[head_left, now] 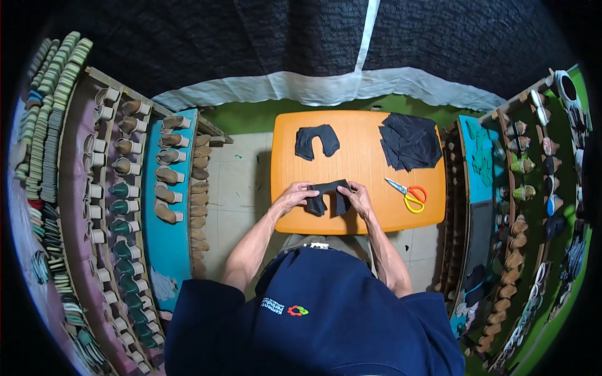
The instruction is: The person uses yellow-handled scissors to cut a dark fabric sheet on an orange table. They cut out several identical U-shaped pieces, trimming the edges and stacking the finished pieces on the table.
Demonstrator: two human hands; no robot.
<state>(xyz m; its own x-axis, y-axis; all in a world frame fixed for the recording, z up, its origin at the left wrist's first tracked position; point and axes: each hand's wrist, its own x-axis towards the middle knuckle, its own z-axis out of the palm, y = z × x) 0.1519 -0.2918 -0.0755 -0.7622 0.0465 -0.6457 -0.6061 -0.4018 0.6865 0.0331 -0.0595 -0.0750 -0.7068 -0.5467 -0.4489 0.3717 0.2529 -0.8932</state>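
Between my two hands, just above the near edge of the orange table (360, 182), is a black U-shaped fabric piece (328, 187). My left hand (295, 197) pinches its left side, and my right hand (359, 199) grips its right side. The curved opening faces me; whether it is one layer or several I cannot tell. Farther off on the table lies a small stack of similar black U-shaped pieces (306, 143). At the far right is a larger, fanned pile of black fabric pieces (411, 143). Scissors (409, 193) with red and yellow handles lie to the right of my right hand.
Shelves of shoe forms and shoes (128, 269) stand along the left, beside a blue board (160, 225) with more of them. The right side has racks of shoes (520, 188) and a blue panel with green scraps (481, 150). A dark curtain (301, 44) hangs beyond the table.
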